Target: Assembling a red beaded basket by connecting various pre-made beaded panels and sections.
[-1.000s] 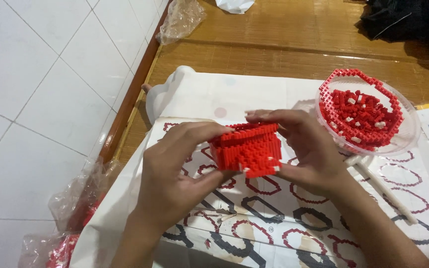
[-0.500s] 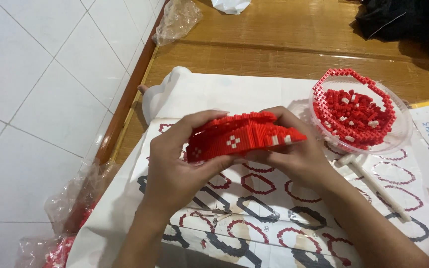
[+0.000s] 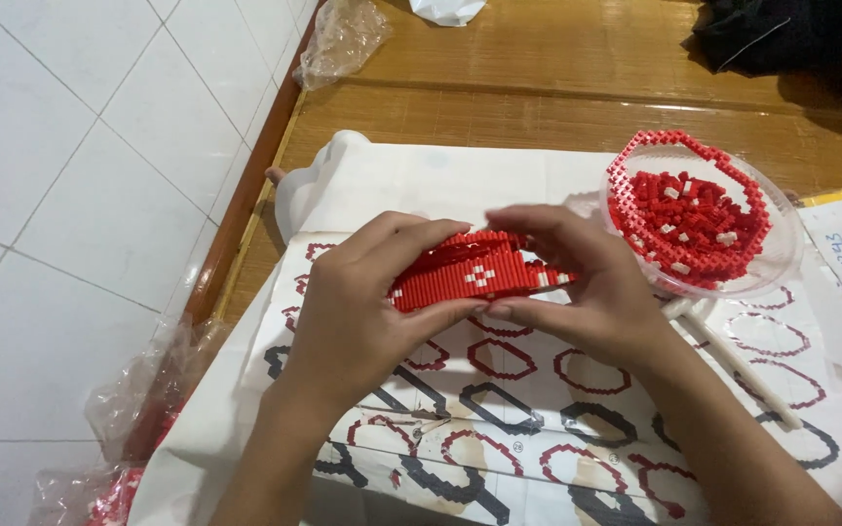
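- Red and black ring outlines covered the white printed sheet that lay nearest, spread under both forearms.
- Clear crumpled plastic bags sat at the near left corner, partly over the white tiled floor, with small red pieces showing inside the lowest one.
- The left hand was closed on the left end of a red block model, thumb beneath and fingers curled over its top.
- The right hand gripped the model's right end the same way, fingers over the top edge and thumb under it.
- The model was held just above the sheet, between the two hands, long side turned toward the camera, with a few white blocks set into its red face.
- A white stick-like tool lay on the sheet just right of the right wrist.
- A clear round bowl stood beyond the right hand, holding loose red blocks and a red ring-shaped built piece leaning on its rim.
- Farther off ran the wooden tabletop, with another clear bag at its left edge and dark cloth at the far right.
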